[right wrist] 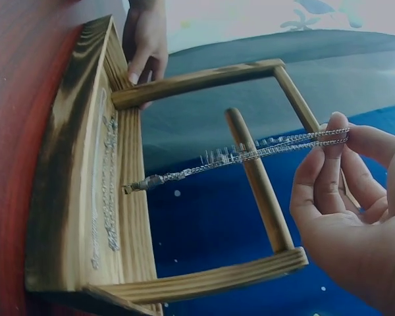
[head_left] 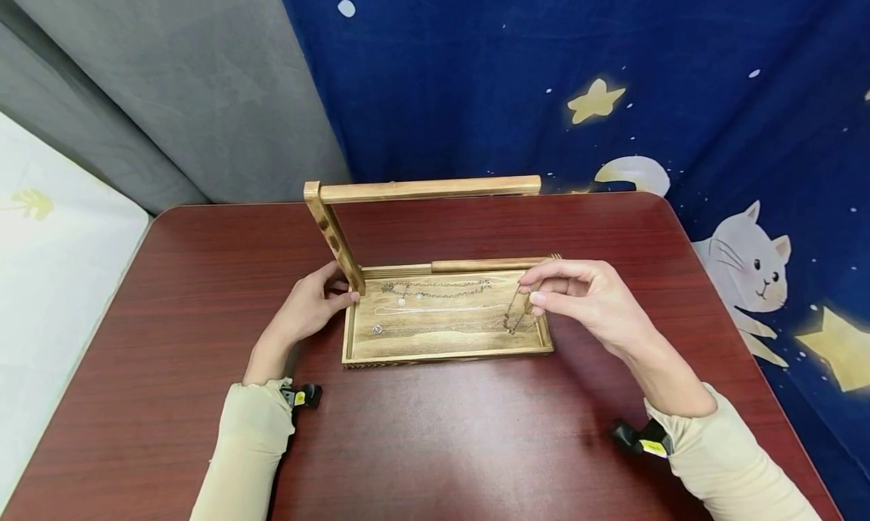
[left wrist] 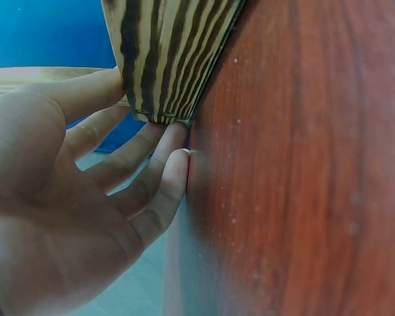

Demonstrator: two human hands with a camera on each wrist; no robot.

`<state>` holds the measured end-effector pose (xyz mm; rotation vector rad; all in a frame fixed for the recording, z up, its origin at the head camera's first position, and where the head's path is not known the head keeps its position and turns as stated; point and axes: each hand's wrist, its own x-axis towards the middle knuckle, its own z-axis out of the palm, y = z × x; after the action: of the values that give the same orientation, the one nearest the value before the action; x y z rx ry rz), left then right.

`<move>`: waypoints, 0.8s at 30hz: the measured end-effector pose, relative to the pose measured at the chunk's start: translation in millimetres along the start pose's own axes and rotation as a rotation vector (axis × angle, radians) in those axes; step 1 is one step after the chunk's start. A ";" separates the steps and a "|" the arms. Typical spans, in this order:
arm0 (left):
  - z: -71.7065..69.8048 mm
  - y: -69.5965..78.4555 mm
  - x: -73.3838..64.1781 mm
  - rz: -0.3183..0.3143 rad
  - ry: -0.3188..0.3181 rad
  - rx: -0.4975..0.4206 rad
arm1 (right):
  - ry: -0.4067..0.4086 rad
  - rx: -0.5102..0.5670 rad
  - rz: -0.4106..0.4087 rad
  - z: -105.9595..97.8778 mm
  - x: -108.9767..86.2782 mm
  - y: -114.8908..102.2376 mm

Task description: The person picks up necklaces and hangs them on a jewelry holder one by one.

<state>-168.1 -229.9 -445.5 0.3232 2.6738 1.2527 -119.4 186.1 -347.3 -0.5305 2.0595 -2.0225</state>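
My right hand (head_left: 591, 298) pinches a chain bracelet (right wrist: 210, 164) between thumb and fingertips. The chain hangs doubled above the right end of a wooden jewelry stand's tray (head_left: 448, 357). At the tray's left end, my left hand (head_left: 309, 306) holds the stand by its back corner, thumb near the foot of the left post (head_left: 336, 242). Its fingers (left wrist: 174, 168) touch the striped wood in the left wrist view. Inside the tray lie a darker chain (head_left: 448, 285) with small charms, a thin silver chain (head_left: 435, 309) and a fine chain with a round pendant (head_left: 377, 329).
Above the tray a long wooden bar (head_left: 435, 189) runs from the left post. A shorter bar (head_left: 485, 265) stands along the tray's back, near my right hand. The stand sits on a red-brown table (head_left: 435, 438) before a blue curtain (head_left: 462, 75).
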 end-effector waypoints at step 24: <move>0.3 -0.9 1.2 -0.004 0.009 0.000 | -0.049 0.102 -0.110 -21.7 -6.1 -8.2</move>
<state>-169.3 -230.0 -446.5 0.3123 2.6802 1.2558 -121.4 208.5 -338.9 -0.6804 1.9265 -2.1390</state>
